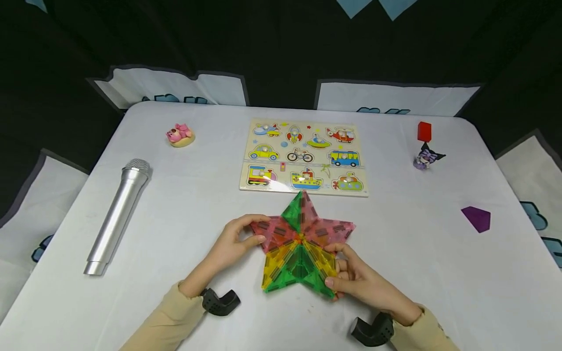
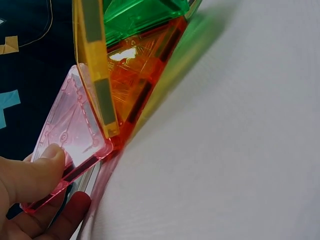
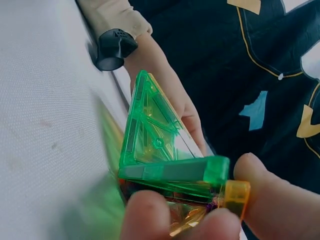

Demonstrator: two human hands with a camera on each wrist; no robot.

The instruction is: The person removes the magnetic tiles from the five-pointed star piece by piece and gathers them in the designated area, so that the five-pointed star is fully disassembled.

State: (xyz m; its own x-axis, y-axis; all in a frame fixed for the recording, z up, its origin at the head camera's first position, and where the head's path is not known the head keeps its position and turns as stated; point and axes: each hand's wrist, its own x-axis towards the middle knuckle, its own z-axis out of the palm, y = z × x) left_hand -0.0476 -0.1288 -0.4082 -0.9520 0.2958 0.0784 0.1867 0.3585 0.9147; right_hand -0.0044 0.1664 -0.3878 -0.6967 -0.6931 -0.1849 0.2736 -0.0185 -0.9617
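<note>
A five-pointed star of translucent magnetic tiles (image 1: 300, 265) lies near the front middle of the table, with red-pink, green and yellow parts. My left hand (image 1: 234, 246) pinches its left red-pink point, thumb on top and fingers at the edge. At the lower right point, where green and yellow tiles meet, my right hand (image 1: 353, 278) grips with thumb and fingers. The left wrist view shows the thumb on a pink tile (image 2: 75, 130), beside an orange one. Up close in the right wrist view, a green tile (image 3: 157, 137) stands raised between the fingers and the other hand.
A wooden vehicle puzzle board (image 1: 303, 158) lies just behind the star. To the left are a silver microphone (image 1: 118, 217) and a pink figurine (image 1: 180, 135). Right of the board sit a red block (image 1: 424, 131), a purple figurine (image 1: 426, 157) and a purple tile (image 1: 477, 218).
</note>
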